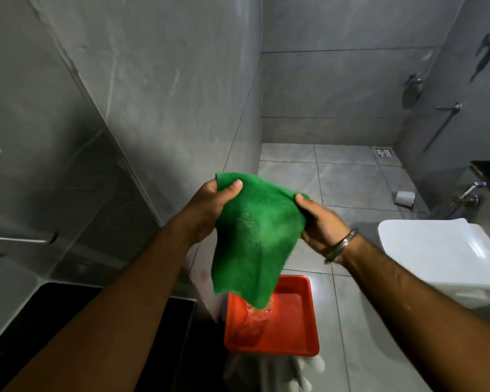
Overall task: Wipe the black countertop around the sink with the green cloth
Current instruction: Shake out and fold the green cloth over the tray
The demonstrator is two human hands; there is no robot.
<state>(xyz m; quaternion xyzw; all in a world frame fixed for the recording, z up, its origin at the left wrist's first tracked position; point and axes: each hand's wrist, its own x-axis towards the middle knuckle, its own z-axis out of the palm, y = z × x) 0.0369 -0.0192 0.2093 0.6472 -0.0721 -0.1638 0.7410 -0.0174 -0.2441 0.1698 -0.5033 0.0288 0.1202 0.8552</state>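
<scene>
- Up in the air, the green cloth (255, 239) hung between both hands, above the red tray (292, 340)
- Left hand (210, 210) and right hand (320, 222) each pinched a top corner, fingers closed
- Black countertop (54, 306) was mostly hidden behind the left arm
- Something clear in the tray was half covered and blurred
</scene>
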